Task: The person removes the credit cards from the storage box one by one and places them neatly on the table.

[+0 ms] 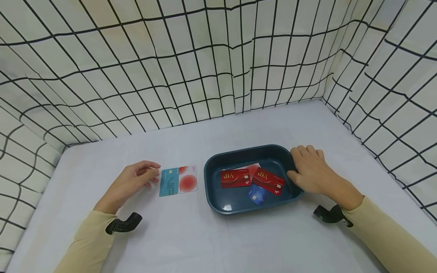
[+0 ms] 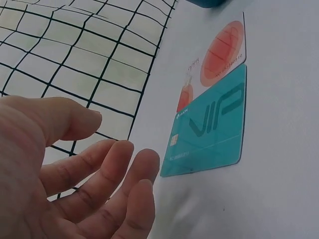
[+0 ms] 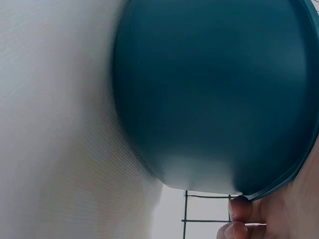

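My head view looks forward and down over the surface (image 1: 218, 242); close up, my left wrist view faces the teal card (image 2: 209, 132), my right the tray (image 3: 214, 89), both shared with the head's.

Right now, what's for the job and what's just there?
Probably for the job:
dark tray, held by the right grip
two red cards, a blue card and a pale card inside it
teal card near the left grip
red-circled card beside it

Just around:
white tabletop
gridded walls
black wrist gadgets
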The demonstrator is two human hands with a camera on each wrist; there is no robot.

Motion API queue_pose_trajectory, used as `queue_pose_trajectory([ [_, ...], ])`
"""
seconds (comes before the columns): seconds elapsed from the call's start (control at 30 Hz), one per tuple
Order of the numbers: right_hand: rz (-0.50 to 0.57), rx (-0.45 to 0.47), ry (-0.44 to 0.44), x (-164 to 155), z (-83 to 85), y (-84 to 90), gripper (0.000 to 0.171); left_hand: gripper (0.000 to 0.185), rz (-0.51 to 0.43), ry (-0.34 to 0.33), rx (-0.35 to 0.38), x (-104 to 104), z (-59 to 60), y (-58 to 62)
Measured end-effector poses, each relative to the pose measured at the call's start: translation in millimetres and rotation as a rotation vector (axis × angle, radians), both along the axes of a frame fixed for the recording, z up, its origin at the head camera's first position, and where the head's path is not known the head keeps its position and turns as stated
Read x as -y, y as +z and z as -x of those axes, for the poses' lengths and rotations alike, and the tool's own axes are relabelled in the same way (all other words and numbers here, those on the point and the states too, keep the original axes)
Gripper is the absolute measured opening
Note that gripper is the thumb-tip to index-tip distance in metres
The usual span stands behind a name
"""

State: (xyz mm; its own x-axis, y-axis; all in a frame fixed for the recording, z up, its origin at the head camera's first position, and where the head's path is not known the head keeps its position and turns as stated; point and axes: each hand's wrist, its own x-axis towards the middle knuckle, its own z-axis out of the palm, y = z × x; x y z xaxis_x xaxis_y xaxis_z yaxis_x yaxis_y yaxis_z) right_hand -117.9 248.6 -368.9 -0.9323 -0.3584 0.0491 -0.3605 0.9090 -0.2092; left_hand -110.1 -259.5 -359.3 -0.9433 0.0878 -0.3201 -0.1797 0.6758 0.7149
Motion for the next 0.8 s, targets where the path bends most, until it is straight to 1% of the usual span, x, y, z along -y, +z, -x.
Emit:
queue_pose_trajectory([
  [0.13, 0.000, 0.006, 0.000, 0, 0.4, -0.1, 0.025, 0.049, 0.014, -0.008, -0.025, -4, 0.8, 2.5],
  [0.37, 0.001, 0.007, -0.005, 1, 2.0, 0.2, 0.025, 0.050, 0.036, -0.012, -0.030, -12, 2.5, 6.2],
  [0.57, 0.005, 0.014, -0.010, 1, 2.0, 0.0, 0.027, 0.048, 0.030, -0.030, -0.056, -19, 4.3, 11.3],
  [0.8, 0.009, 0.009, -0.009, 0, 1.5, -0.3, 0.027, 0.048, 0.027, -0.039, -0.068, -29, 4.4, 18.7],
])
